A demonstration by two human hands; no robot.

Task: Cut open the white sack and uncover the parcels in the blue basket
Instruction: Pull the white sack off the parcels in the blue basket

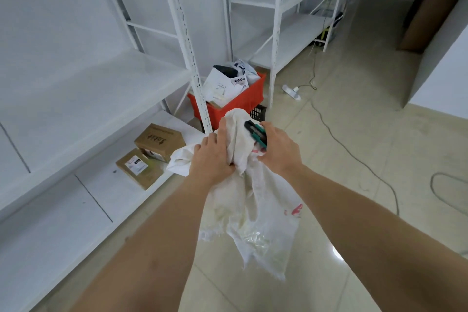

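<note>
I hold a crumpled white woven sack (pixel 255 210) with red print up in front of me; it hangs limp above the floor. My left hand (pixel 211 157) grips a bunched fold of the sack near its top. My right hand (pixel 277 149) grips a green and black utility knife (pixel 255 133) beside the sack's upper part; whether it also pinches the fabric I cannot tell. No blue basket is in view.
A red crate (pixel 235 106) full of white mailers stands on the floor by a shelf post, with a black crate (pixel 258 113) behind it. Two cardboard boxes (pixel 152 154) lie on the lowest white shelf (pixel 76 99). Cables and a power strip (pixel 291 91) cross the tiled floor at right.
</note>
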